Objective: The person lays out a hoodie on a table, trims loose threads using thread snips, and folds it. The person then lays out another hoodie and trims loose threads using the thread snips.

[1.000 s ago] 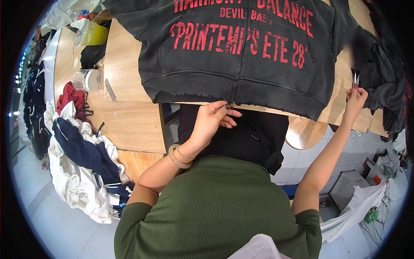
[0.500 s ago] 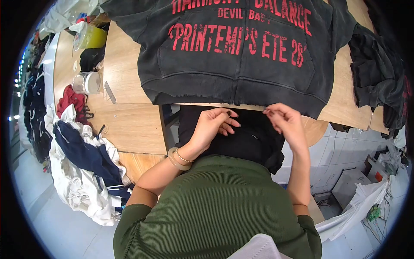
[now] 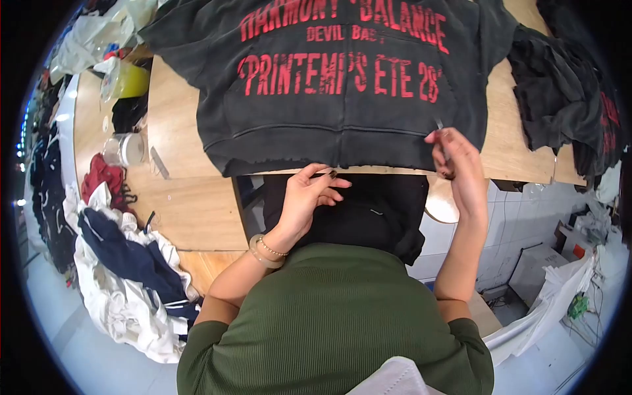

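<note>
A dark grey zip hoodie with red lettering lies spread on the table, its ribbed hem along the near edge. My left hand is just below the hem, thumb and forefinger pinched together; what they hold, if anything, is too small to make out. Over the hem's right part is my right hand, fingers curled round a small, thin metallic tool whose tip points up and away from me. Most of that tool is hidden by the fingers. Black cloth covers my lap beneath both hands.
On the wooden table to the left are a clear jar, a yellow container and a red cloth. White and navy garments hang at lower left. Another dark garment lies at the right edge.
My right hand has moved up and right onto the hoodie's hem, and the thin metallic tool now shows in it. My left hand stays pinched near the hem. The view has shifted slightly.
</note>
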A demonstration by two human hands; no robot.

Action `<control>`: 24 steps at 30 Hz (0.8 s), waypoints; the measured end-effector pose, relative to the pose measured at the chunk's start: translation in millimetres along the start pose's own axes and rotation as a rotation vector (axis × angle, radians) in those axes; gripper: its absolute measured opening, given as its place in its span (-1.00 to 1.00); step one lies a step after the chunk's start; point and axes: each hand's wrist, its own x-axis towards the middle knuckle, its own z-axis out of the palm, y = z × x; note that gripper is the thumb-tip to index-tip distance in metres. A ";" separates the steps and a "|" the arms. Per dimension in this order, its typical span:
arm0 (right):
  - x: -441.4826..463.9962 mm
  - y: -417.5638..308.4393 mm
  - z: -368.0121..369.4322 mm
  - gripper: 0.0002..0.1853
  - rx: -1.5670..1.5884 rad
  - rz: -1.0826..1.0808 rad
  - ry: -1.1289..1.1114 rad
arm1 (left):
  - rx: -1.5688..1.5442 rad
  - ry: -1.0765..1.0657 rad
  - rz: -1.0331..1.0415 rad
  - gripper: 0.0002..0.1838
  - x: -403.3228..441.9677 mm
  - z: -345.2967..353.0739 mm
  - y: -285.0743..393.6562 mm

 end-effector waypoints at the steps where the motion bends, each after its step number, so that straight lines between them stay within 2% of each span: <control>1: -3.8 1.5 9.2 -0.72 -0.057 0.044 -0.029 | -0.003 0.013 -0.001 -0.77 0.4 -0.4 -0.1; 3: -7.5 17.7 16.6 -0.80 0.021 0.092 -0.145 | -0.012 0.024 -0.016 -0.78 0.9 0.7 -0.4; 6: -10.1 32.9 29.6 -0.82 -0.062 0.122 -0.240 | -0.003 0.049 -0.003 -0.78 2.0 2.0 -0.6; 9: -10.2 37.5 39.9 -0.78 -0.113 0.206 -0.254 | 0.026 0.057 -0.004 -0.76 1.2 1.3 -1.0; 14: -8.6 48.3 52.7 -0.80 -0.141 0.220 -0.205 | -0.038 0.000 -0.051 -0.81 0.1 -1.7 -2.3; 24: 5.9 71.9 73.9 -0.77 -0.302 0.123 -0.165 | -0.060 0.026 -0.058 -0.83 1.5 0.2 -1.2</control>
